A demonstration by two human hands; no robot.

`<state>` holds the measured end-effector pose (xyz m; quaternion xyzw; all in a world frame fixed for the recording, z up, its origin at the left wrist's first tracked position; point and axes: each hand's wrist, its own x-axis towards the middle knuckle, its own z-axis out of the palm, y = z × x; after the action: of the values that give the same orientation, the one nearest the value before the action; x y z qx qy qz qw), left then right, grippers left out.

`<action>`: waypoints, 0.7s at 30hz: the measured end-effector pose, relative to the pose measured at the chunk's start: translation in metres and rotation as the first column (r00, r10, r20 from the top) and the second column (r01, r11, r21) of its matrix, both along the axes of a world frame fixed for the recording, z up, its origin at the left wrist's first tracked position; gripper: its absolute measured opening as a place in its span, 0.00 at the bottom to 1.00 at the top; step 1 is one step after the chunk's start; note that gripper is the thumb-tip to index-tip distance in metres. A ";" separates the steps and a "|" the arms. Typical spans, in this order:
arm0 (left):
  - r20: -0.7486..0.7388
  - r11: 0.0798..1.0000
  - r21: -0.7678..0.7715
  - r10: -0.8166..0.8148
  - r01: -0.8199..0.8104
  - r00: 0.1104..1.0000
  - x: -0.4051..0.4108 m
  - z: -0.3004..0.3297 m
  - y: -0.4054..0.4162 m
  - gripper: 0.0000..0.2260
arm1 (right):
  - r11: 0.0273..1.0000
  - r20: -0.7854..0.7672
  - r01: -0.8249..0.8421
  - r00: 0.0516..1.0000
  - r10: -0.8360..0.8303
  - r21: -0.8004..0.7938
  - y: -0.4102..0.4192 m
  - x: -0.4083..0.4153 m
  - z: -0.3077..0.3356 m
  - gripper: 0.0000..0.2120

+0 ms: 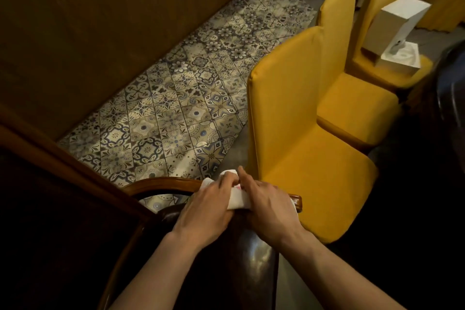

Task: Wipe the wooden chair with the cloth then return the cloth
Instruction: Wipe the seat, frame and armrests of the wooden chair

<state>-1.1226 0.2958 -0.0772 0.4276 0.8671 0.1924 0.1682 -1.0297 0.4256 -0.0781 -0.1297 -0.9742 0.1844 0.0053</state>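
Note:
The wooden chair (pixel 161 184) is dark brown with a curved top rail and a glossy dark seat, low in the middle of the head view. A white cloth (pixel 239 197) lies over the right part of the rail. My left hand (pixel 208 206) grips the cloth's left side against the rail. My right hand (pixel 269 206) presses on its right side, fingers laid over it. Both hands touch each other above the cloth. Most of the cloth is hidden under my hands.
A row of yellow-covered chairs (pixel 309 138) stands close on the right. White boxes (pixel 400 30) sit on the far yellow seat. Patterned tile floor (pixel 176 108) runs between the chairs and a brown wall (pixel 88 33) on the left.

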 end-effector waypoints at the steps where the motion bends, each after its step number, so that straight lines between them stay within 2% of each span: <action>1: 0.007 0.999 0.046 0.009 -0.009 1.000 -0.001 0.006 -0.001 0.24 | 1.000 -0.010 0.020 1.000 -0.020 -0.016 0.001 0.001 0.006 0.40; 4: -0.020 0.994 0.113 0.012 -0.010 1.000 -0.003 0.021 -0.007 0.31 | 0.998 -0.055 0.062 0.996 -0.063 -0.029 0.001 0.002 0.028 0.25; 6: -0.031 0.992 0.119 0.056 -0.051 0.998 -0.004 0.030 -0.012 0.33 | 0.996 -0.068 0.083 0.994 -0.086 -0.037 -0.001 0.005 0.041 0.19; 11: -0.094 0.988 0.095 0.130 -0.121 0.987 0.003 0.056 -0.027 0.24 | 0.992 -0.103 0.125 0.987 -0.125 -0.011 0.000 0.019 0.070 0.17; 16: -0.177 0.987 0.134 0.115 -0.092 0.978 0.005 0.097 -0.043 0.18 | 0.994 -0.131 0.086 0.987 -0.095 -0.070 0.002 0.037 0.111 0.17; 21: -0.247 0.994 0.097 0.070 -0.047 0.966 0.007 0.148 -0.052 0.17 | 0.998 -0.163 0.045 0.986 -0.035 0.053 0.002 0.047 0.153 0.15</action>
<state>-1.1153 0.2434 0.0710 0.4298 0.8841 0.1806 0.0323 -0.9826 0.4278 0.0745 -0.1337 -0.9726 0.1666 0.0917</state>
